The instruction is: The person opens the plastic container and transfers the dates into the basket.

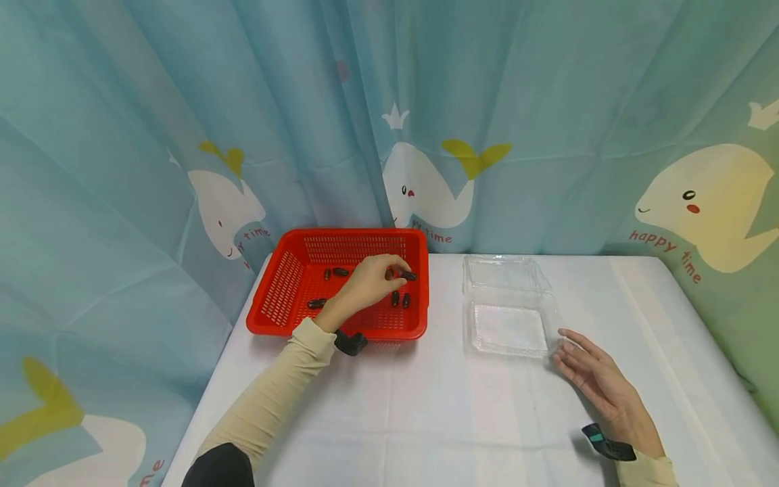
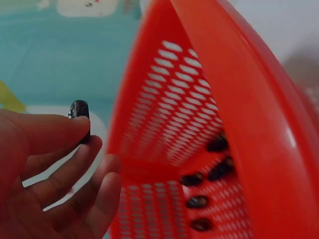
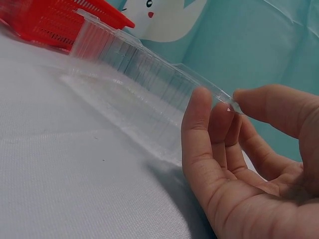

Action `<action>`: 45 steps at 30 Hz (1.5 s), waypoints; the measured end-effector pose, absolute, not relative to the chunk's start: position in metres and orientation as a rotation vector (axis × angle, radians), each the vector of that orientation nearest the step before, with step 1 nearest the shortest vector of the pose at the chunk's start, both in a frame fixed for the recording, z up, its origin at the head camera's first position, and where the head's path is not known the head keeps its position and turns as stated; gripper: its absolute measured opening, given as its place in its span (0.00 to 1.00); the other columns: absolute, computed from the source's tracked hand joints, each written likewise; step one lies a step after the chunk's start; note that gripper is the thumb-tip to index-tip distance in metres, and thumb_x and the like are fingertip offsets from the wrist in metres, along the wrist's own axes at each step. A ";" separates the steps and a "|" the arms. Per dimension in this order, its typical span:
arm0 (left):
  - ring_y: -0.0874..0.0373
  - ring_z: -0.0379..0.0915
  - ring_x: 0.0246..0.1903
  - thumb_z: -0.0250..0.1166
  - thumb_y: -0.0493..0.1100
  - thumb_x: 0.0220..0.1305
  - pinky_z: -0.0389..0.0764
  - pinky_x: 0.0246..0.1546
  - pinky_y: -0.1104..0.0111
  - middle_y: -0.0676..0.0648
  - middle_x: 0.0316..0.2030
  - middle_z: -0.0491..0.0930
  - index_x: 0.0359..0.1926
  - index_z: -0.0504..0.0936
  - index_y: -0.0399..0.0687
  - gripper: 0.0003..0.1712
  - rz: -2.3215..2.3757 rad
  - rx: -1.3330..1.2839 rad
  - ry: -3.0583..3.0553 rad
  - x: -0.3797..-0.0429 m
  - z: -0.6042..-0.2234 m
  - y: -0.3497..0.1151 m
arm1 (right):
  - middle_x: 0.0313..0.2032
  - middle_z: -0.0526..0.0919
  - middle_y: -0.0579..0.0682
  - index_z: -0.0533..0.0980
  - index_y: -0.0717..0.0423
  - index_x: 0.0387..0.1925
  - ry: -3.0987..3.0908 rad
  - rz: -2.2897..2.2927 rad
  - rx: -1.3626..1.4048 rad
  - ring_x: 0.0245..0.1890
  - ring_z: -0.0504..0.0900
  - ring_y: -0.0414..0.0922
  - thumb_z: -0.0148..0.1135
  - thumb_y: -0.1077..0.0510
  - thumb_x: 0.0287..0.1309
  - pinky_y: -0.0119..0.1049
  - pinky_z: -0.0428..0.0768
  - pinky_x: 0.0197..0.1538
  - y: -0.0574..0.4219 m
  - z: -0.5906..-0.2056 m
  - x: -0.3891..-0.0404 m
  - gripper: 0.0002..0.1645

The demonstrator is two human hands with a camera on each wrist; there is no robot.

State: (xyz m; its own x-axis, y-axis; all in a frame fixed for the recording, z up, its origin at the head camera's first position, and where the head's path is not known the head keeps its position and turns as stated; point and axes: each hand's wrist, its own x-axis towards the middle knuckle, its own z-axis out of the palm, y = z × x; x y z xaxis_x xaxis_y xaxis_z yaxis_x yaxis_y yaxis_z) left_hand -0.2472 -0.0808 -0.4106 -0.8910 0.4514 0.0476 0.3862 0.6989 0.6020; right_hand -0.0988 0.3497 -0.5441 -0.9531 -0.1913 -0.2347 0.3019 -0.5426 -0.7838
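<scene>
My left hand (image 1: 365, 283) is over the right part of a red perforated plastic basket (image 1: 341, 332). Between thumb and fingertips it pinches a dark, glossy, oblong date (image 2: 79, 107). Several more dates (image 1: 340, 272) lie scattered on the basket floor, some partly hidden by the hand and forearm. To the right stands a clear plastic clamshell box (image 1: 508, 350), its lid (image 1: 502, 274) folded back away from me. At the box's near right corner my right hand (image 1: 599, 385) pinches the rim between thumb and fingers, as the right wrist view shows.
Basket and box stand apart on a white-covered table (image 1: 438, 406). A blue-green curtain (image 1: 548, 101) with whale prints hangs along the back and sides of the table. Each wrist wears a dark strap (image 1: 608, 445).
</scene>
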 end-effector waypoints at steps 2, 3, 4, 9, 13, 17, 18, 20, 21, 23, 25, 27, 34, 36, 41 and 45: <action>0.57 0.71 0.31 0.69 0.41 0.70 0.72 0.31 0.70 0.46 0.49 0.87 0.53 0.86 0.49 0.12 0.924 0.681 2.763 -0.254 -0.414 -0.087 | 0.47 0.84 0.44 0.79 0.41 0.58 1.298 -2.533 0.160 0.50 0.87 0.39 0.43 0.66 0.81 0.33 0.86 0.57 0.350 -0.545 -0.097 0.23; 0.56 0.73 0.32 0.69 0.41 0.70 0.73 0.31 0.70 0.46 0.49 0.87 0.53 0.86 0.48 0.12 0.910 0.674 2.749 -0.257 -0.416 -0.090 | 0.47 0.83 0.44 0.79 0.40 0.58 1.298 -2.532 0.162 0.50 0.87 0.39 0.43 0.66 0.81 0.33 0.86 0.58 0.351 -0.545 -0.097 0.23; 0.56 0.75 0.34 0.69 0.41 0.70 0.74 0.32 0.69 0.46 0.49 0.87 0.53 0.86 0.48 0.13 0.890 0.666 2.739 -0.260 -0.418 -0.093 | 0.47 0.83 0.44 0.79 0.40 0.58 1.311 -2.526 0.169 0.49 0.87 0.39 0.43 0.66 0.81 0.33 0.85 0.57 0.351 -0.546 -0.098 0.23; 0.54 0.81 0.43 0.69 0.41 0.70 0.80 0.40 0.66 0.45 0.47 0.88 0.53 0.87 0.46 0.13 0.801 0.647 2.698 -0.275 -0.421 -0.104 | 0.52 0.78 0.43 0.78 0.36 0.58 1.468 -2.469 0.221 0.48 0.83 0.35 0.47 0.64 0.80 0.30 0.85 0.57 0.350 -0.546 -0.102 0.21; 0.54 0.81 0.40 0.69 0.40 0.70 0.80 0.39 0.66 0.45 0.45 0.88 0.52 0.87 0.44 0.12 0.722 0.652 2.669 -0.285 -0.423 -0.111 | 0.53 0.75 0.44 0.78 0.37 0.58 1.498 -2.462 0.206 0.48 0.82 0.35 0.47 0.64 0.80 0.30 0.85 0.57 0.350 -0.547 -0.103 0.21; 0.56 0.81 0.38 0.69 0.38 0.69 0.80 0.40 0.66 0.45 0.42 0.88 0.50 0.87 0.42 0.10 0.636 0.659 2.642 -0.294 -0.426 -0.114 | 0.53 0.76 0.44 0.78 0.38 0.59 1.488 -2.472 0.184 0.48 0.83 0.35 0.46 0.65 0.80 0.30 0.85 0.57 0.350 -0.548 -0.102 0.22; 0.56 0.81 0.38 0.69 0.38 0.69 0.81 0.41 0.66 0.45 0.41 0.88 0.49 0.87 0.42 0.10 0.614 0.659 2.633 -0.296 -0.427 -0.114 | 0.53 0.76 0.44 0.78 0.38 0.59 1.491 -2.471 0.185 0.48 0.83 0.35 0.46 0.65 0.80 0.30 0.85 0.57 0.351 -0.548 -0.102 0.22; 0.56 0.82 0.38 0.70 0.37 0.68 0.83 0.43 0.65 0.45 0.41 0.88 0.48 0.87 0.41 0.09 0.578 0.665 2.616 -0.300 -0.429 -0.115 | 0.53 0.76 0.44 0.78 0.37 0.58 1.498 -2.467 0.190 0.47 0.83 0.35 0.47 0.65 0.80 0.30 0.85 0.56 0.351 -0.548 -0.102 0.22; 0.56 0.83 0.38 0.71 0.38 0.67 0.84 0.44 0.64 0.45 0.40 0.88 0.48 0.88 0.42 0.09 0.556 0.666 2.612 -0.302 -0.430 -0.116 | 0.53 0.76 0.44 0.78 0.37 0.58 1.503 -2.465 0.191 0.48 0.83 0.35 0.47 0.65 0.80 0.30 0.85 0.56 0.351 -0.548 -0.102 0.22; 0.55 0.83 0.39 0.72 0.37 0.66 0.85 0.46 0.63 0.45 0.40 0.89 0.46 0.88 0.43 0.09 0.520 0.676 2.605 -0.307 -0.432 -0.117 | 0.53 0.75 0.44 0.78 0.38 0.58 1.505 -2.465 0.195 0.47 0.82 0.35 0.47 0.65 0.80 0.29 0.85 0.56 0.351 -0.548 -0.102 0.22; 0.55 0.83 0.40 0.72 0.37 0.65 0.85 0.47 0.63 0.45 0.41 0.89 0.46 0.89 0.43 0.08 0.489 0.695 2.598 -0.312 -0.433 -0.117 | 0.53 0.75 0.44 0.78 0.38 0.58 1.503 -2.467 0.195 0.47 0.82 0.35 0.47 0.65 0.80 0.29 0.85 0.56 0.351 -0.549 -0.102 0.22; 0.56 0.83 0.39 0.73 0.37 0.65 0.85 0.46 0.64 0.46 0.40 0.89 0.45 0.89 0.44 0.08 0.457 0.720 2.596 -0.317 -0.435 -0.118 | 0.53 0.75 0.44 0.78 0.38 0.58 1.502 -2.471 0.194 0.47 0.82 0.35 0.47 0.65 0.80 0.29 0.85 0.56 0.351 -0.549 -0.102 0.22; 0.57 0.82 0.37 0.74 0.37 0.63 0.85 0.45 0.65 0.47 0.39 0.89 0.41 0.89 0.44 0.06 0.344 0.792 2.606 -0.325 -0.442 -0.117 | 0.52 0.77 0.45 0.78 0.39 0.59 1.483 -2.480 0.191 0.47 0.83 0.35 0.47 0.66 0.79 0.30 0.85 0.56 0.350 -0.548 -0.103 0.22; 0.58 0.81 0.36 0.75 0.37 0.62 0.84 0.44 0.65 0.47 0.38 0.89 0.40 0.89 0.44 0.06 0.319 0.811 2.611 -0.326 -0.444 -0.117 | 0.52 0.77 0.45 0.78 0.40 0.59 1.471 -2.487 0.172 0.47 0.83 0.36 0.46 0.67 0.79 0.30 0.85 0.56 0.350 -0.549 -0.103 0.23; 0.59 0.78 0.33 0.76 0.36 0.60 0.82 0.39 0.68 0.48 0.35 0.88 0.37 0.89 0.43 0.05 0.262 0.856 2.605 -0.327 -0.449 -0.114 | 0.51 0.78 0.45 0.78 0.41 0.60 1.457 -2.492 0.149 0.47 0.83 0.36 0.45 0.67 0.79 0.31 0.85 0.56 0.351 -0.550 -0.103 0.24; 0.58 0.73 0.31 0.77 0.37 0.59 0.76 0.35 0.69 0.48 0.33 0.85 0.35 0.87 0.43 0.06 0.189 0.866 2.599 -0.326 -0.451 -0.111 | 0.50 0.78 0.45 0.78 0.40 0.60 1.475 -2.478 0.166 0.47 0.83 0.36 0.46 0.67 0.79 0.31 0.85 0.56 0.351 -0.549 -0.104 0.23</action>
State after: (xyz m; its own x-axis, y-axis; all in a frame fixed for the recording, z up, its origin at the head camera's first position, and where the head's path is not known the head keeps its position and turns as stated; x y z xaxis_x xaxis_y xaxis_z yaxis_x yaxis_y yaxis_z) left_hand -0.3259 -0.1113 -0.4509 -0.7314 0.6007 -0.3230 0.5475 0.7995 0.2472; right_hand -0.1038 0.3507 -0.5492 -0.9616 -0.1574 -0.2249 0.2727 -0.4546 -0.8479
